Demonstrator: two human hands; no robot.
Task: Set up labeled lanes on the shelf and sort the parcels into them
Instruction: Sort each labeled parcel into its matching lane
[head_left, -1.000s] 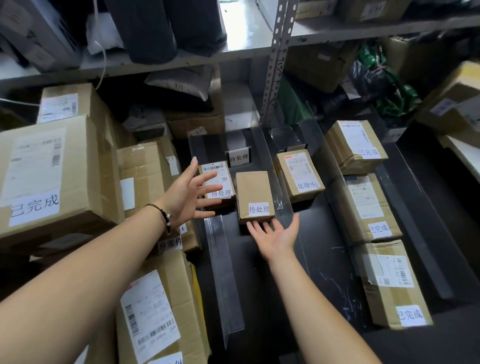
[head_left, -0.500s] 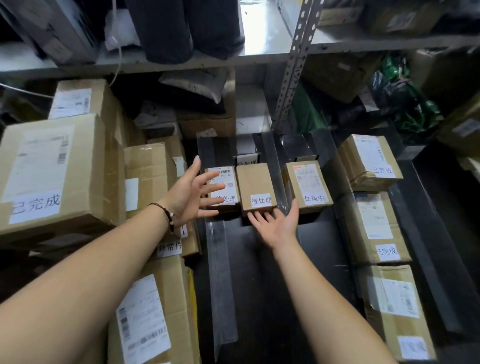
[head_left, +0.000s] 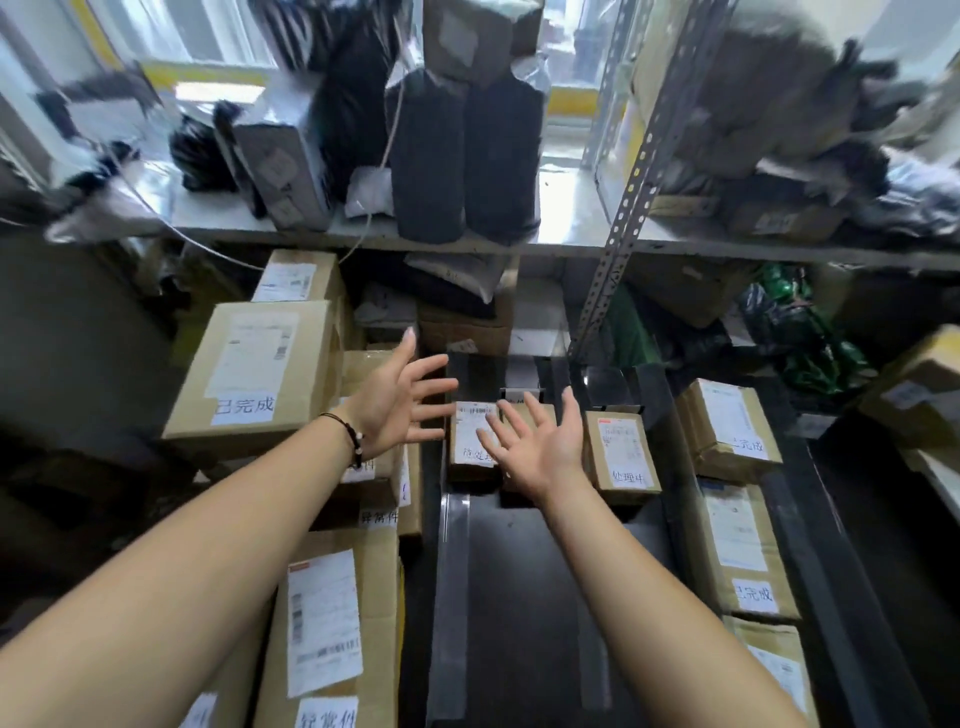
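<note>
I am holding my left hand (head_left: 400, 405) and right hand (head_left: 540, 447) open, fingers apart. The labeled parcel (head_left: 470, 441) is lying in the lane (head_left: 519, 597), long axis pointing away from me.

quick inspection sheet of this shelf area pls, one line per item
surface: dark shelf deck, split into lanes by clear dividers
job's things: parcel marked 待处理; parcel marked 处理中; row of parcels marked 已完成 at the right; big box marked 已完成 at the left
clutter: black bags on the upper shelf; green bag
grippers: left hand and right hand both open, fingers spread, holding nothing
cables: white cord hanging over the black bags
surroundings: perforated metal upright; window behind
</note>
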